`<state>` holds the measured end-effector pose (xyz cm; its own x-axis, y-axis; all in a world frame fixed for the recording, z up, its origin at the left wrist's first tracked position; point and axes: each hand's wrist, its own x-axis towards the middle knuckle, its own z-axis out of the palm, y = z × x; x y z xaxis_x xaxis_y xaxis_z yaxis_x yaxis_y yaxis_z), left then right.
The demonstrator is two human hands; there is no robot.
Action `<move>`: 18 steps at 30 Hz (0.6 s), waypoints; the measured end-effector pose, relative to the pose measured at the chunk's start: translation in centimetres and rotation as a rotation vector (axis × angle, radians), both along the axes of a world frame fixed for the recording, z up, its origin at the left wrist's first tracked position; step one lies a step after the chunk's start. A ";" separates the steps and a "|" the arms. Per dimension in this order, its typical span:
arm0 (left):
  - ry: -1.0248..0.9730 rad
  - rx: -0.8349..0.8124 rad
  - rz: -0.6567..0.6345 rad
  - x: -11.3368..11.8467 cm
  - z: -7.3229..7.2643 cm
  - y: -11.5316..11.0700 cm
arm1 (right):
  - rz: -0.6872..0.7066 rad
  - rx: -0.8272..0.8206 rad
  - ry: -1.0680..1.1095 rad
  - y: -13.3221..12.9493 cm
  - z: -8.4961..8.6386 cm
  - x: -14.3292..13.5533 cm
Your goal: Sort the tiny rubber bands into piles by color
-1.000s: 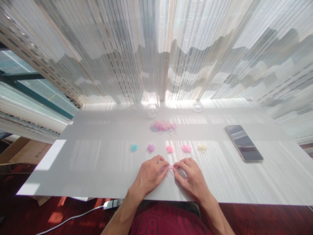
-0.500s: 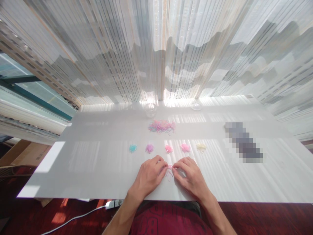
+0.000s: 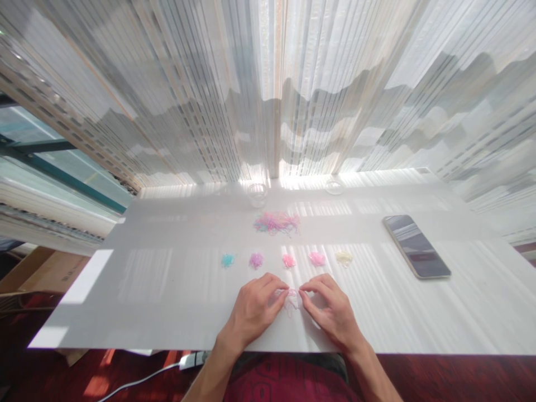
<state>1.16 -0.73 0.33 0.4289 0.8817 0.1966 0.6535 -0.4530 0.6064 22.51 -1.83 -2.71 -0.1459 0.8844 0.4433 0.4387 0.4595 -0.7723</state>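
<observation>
Near the front edge of the white table, my left hand [image 3: 258, 307] pinches at the left side of some thin pink strands [image 3: 290, 301]. My right hand [image 3: 330, 310] is on their right side, thumb and forefinger pressed together; whatever is between them is too small to make out. Beyond my hands lies a row of small piles: turquoise [image 3: 228, 260], purple [image 3: 256, 260], coral pink [image 3: 288, 261], pink [image 3: 317, 258] and pale yellow [image 3: 344, 258]. A larger mixed-colour heap of strands [image 3: 277, 223] sits behind the row.
A phone [image 3: 417, 247] lies on the right of the table [image 3: 146, 312]. Two clear round containers, one at centre [image 3: 257, 194] and one further right [image 3: 334, 187], stand near the curtain [image 3: 188, 111]. A cable [image 3: 142, 382] runs below the front edge.
My fingertips have moved slightly apart over the pink strands. The whole scene sits a little lower in view, and the phone now shows clearly instead of blocky.
</observation>
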 end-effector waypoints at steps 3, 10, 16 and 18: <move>-0.036 0.005 0.001 0.1 0.1 0.1 | 0.000 0.005 0.013 0.0 0.1 0.0; -0.075 0.007 -0.002 0.3 0.3 0.1 | 0.009 0.026 0.013 0.0 0.2 -0.1; -0.138 0.026 0.061 0.3 0.2 0.2 | -0.007 0.025 0.001 0.0 0.1 -0.1; -0.182 0.036 0.153 0.3 0.0 0.5 | -0.022 0.019 -0.001 0.0 -0.1 0.0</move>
<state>1.47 -0.26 0.32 0.2453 0.9246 0.2914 0.5972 -0.3809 0.7059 22.47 -1.80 -2.80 -0.1273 0.8787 0.4601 0.4496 0.4646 -0.7629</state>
